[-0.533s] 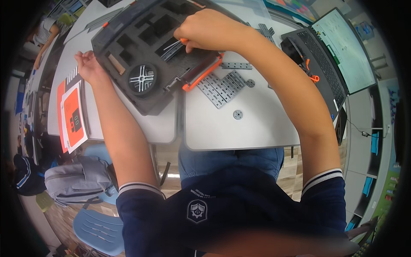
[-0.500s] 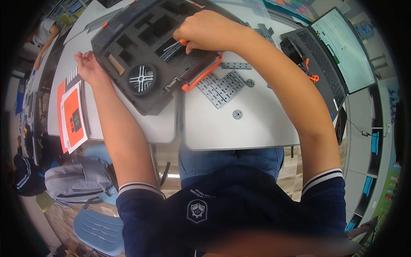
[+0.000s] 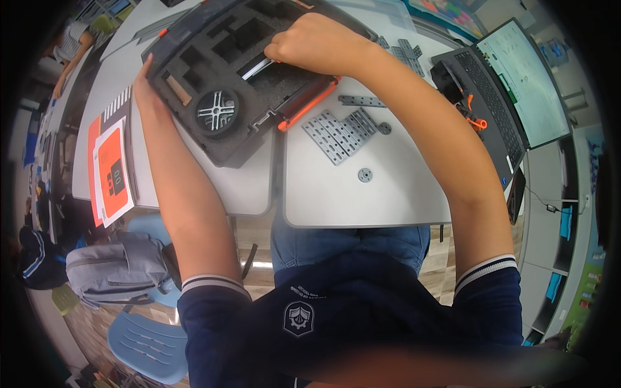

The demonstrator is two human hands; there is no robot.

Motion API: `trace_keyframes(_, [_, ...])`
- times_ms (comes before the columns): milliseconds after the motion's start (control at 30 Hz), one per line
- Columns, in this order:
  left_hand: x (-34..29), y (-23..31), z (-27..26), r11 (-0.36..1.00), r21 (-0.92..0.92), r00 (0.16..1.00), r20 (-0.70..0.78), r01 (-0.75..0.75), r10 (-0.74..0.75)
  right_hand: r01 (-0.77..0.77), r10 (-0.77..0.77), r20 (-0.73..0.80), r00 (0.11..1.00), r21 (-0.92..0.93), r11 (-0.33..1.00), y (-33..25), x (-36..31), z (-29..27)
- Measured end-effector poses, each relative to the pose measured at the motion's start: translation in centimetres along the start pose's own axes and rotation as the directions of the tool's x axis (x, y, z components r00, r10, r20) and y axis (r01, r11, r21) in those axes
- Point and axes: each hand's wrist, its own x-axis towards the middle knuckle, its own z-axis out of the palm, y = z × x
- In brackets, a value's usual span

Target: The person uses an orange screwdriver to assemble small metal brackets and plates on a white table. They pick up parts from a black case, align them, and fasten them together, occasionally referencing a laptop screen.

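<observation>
Gripping the left edge of the dark foam-lined case (image 3: 226, 139), your left hand (image 3: 143, 87) is pressing against its outer wall, fingers wrapped on the rim. Your right hand (image 3: 310, 42) is reaching into the case from the far side, fingers pinched together on a thin silver rod (image 3: 257, 68) that is lying partly in a foam slot near the middle of the insert. The two hands are sitting well apart, one at each side of the case.

The case is resting tilted across the seam of two white tables (image 3: 362, 200), its near corner overhanging the left one. A black wheel with a white cross-shaped hub (image 3: 215, 111) is sitting in a round pocket at the near left of the foam. An orange latch strip (image 3: 309, 103) is running along the case's right edge.

Just right of the case, grey perforated metal plates (image 3: 339, 131) are lying flat on the table, with a small round washer (image 3: 365, 174) near them. An open laptop (image 3: 504, 97) is standing at far right. Orange and white papers (image 3: 111, 171) are lying to your left. A grey backpack (image 3: 110, 268) is sitting beside a blue chair (image 3: 152, 343) below.
</observation>
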Motion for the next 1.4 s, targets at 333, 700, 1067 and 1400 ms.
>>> trace_keyframes(333, [0.0, -0.3, -0.1, 0.998, 0.051, 0.998, -0.053, 0.025, -0.022, -0.299, 0.379, -0.182, 0.908, 0.354, 0.886, 0.0, -1.5, -4.5])
trace_keyframes(700, [3.1, -0.8, -2.3, 0.967, -0.021, 0.967, -0.002, 0.253, -0.253, -0.768, 0.356, 0.693, 0.627, 0.626, 0.134, -11.4, -8.7, -6.7])
trace_keyframes(1067, [2.5, -0.2, -1.8, 0.966, -0.014, 0.966, 0.041, 0.257, -0.256, -0.792, 0.535, 0.59, 0.604, 0.518, 0.323, -15.5, -8.7, -6.1])
trace_keyframes(1400, [1.9, 0.1, -1.4, 0.968, -0.021, 0.966, 0.075, 0.249, -0.247, -0.839, 0.84, 0.176, 0.513, 0.312, 0.446, -7.3, -12.4, -6.5])
